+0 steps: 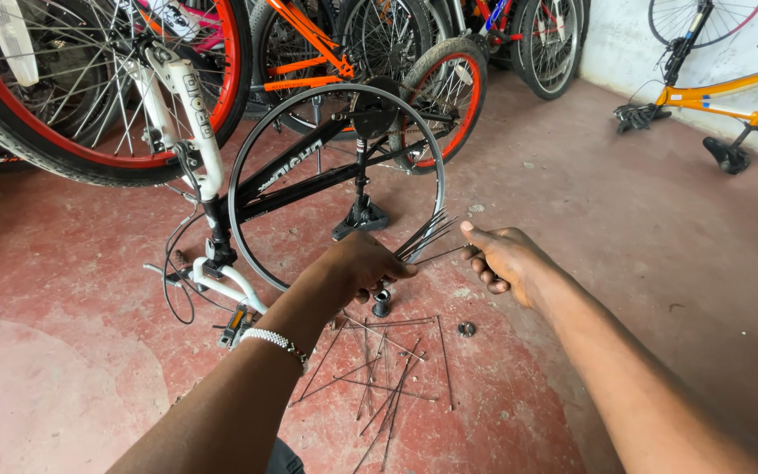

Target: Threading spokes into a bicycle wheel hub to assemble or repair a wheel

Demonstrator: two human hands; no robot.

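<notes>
Several bicycles (89, 79) crowd the floor from ten to two o'clock, and a bare black rim (261, 167) leans upright against a frame so it stays within reach. The left hand (361, 268) has its fingers clamped round a bundle of spokes (423, 235), fanned toward one o'clock for easy picking; the right hand (504, 259) pinches one spoke at three o'clock of it. Loose spokes (388, 377) and a small hub (382, 303) lie at six o'clock.

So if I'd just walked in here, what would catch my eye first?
Probably the bare silver wheel rim standing upright in the middle of the red concrete floor, against an upturned black bicycle frame. In front of it, the left hand grips a bundle of thin metal spokes, while the right hand pinches one. More loose spokes lie scattered on the floor below.
</notes>
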